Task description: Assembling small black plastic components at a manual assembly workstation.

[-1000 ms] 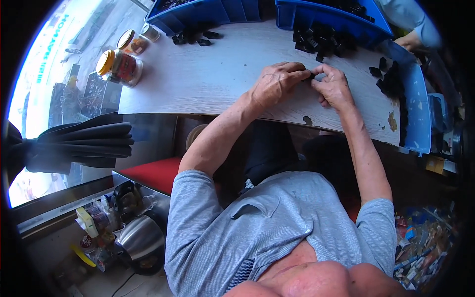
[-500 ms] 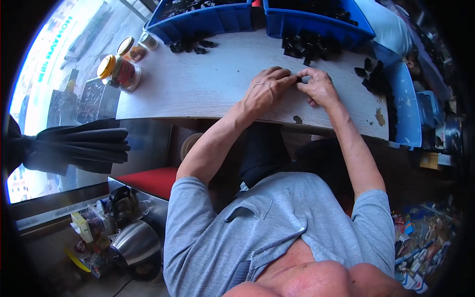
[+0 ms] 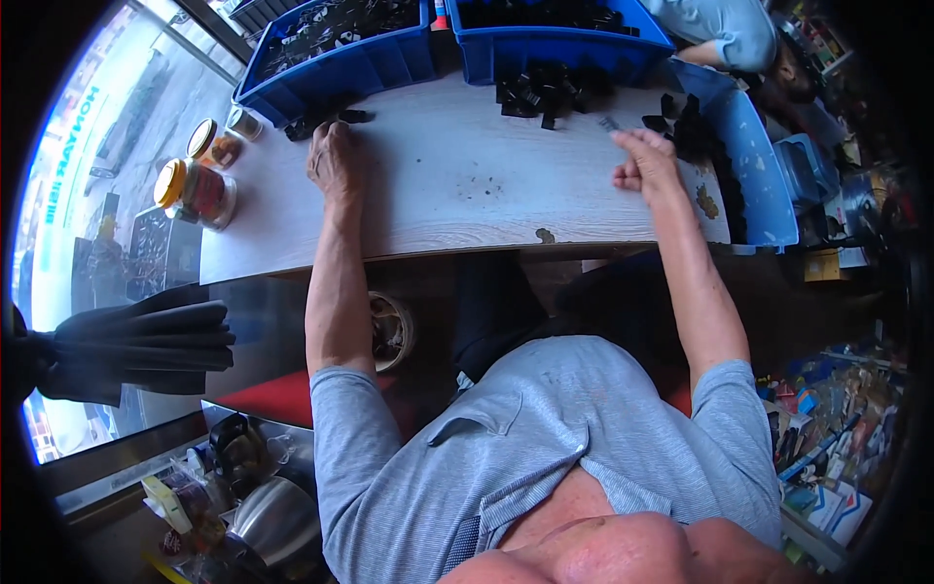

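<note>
My left hand (image 3: 334, 164) is at the left part of the table, at a small group of black plastic pieces (image 3: 304, 127). Its fingers are bent together over the tabletop, and the hand hides whatever lies between their tips. Over the right part of the table, my right hand (image 3: 646, 161) pinches a small dark piece (image 3: 609, 124) between thumb and forefinger; the piece is blurred. Beyond it, a larger heap of black plastic pieces (image 3: 545, 90) lies in front of a blue bin.
Two blue bins (image 3: 336, 80) (image 3: 559, 56) of black parts stand along the far edge. A light blue bin (image 3: 764, 161) sits at the right, black pieces beside it. Yellow-lidded jars (image 3: 199, 193) stand left on the white table (image 3: 438, 209). Another person's arm (image 3: 715, 44) shows far right.
My hands were together at mid-table and have moved apart. The left has gone to the small group of pieces at the left; the right has shifted slightly right with a small piece.
</note>
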Motion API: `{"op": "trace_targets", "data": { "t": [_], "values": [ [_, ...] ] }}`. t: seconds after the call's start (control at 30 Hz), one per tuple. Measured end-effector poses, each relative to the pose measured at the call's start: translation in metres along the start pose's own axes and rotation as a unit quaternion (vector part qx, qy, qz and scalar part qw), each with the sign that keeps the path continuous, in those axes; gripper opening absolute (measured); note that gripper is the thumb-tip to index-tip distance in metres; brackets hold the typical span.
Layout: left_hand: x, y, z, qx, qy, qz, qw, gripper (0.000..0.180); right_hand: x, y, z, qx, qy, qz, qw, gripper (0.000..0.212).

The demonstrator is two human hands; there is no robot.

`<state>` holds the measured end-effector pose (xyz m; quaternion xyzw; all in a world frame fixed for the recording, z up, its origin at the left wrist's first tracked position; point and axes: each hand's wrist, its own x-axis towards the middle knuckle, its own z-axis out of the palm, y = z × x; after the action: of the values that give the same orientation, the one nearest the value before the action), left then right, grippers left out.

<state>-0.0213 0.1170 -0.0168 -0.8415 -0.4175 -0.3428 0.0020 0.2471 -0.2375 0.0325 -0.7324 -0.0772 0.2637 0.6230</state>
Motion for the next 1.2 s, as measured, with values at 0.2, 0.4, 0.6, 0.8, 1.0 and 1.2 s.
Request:
{"op": "trace_targets", "data": {
  "t": [0.2, 0.4, 0.6, 0.8, 1.0, 1.2],
  "values": [
    [-0.02, 0.036, -0.013, -0.115, -0.055, 0.062, 0.99, 0.031, 0.027, -0.006, -0.044, 0.035, 0.222, 0.005, 0.974, 0.035],
    [-0.028, 0.046, -0.01, -0.116, -0.04, 0.118, 0.985, 0.035, 0.022, 0.002, -0.005, 0.003, 0.07, -0.01, 0.998, 0.031],
    [-0.025, 0.04, -0.005, -0.108, -0.023, 0.104, 0.988, 0.032, 0.013, -0.014, 0.053, -0.098, -0.016, 0.025, 0.995, 0.038],
    [-0.023, 0.045, -0.006, -0.105, -0.015, 0.071, 0.992, 0.03, 0.022, -0.024, 0.083, -0.15, -0.026, 0.071, 0.986, 0.036],
    [-0.025, 0.039, 0.0, -0.077, -0.038, 0.071, 0.994, 0.03, 0.027, -0.021, 0.087, -0.108, -0.043, 0.093, 0.989, 0.025],
    [-0.024, 0.041, -0.002, -0.096, -0.009, 0.016, 0.995, 0.028, 0.019, -0.015, 0.069, -0.059, -0.081, 0.085, 0.991, 0.022]
  ]
}}
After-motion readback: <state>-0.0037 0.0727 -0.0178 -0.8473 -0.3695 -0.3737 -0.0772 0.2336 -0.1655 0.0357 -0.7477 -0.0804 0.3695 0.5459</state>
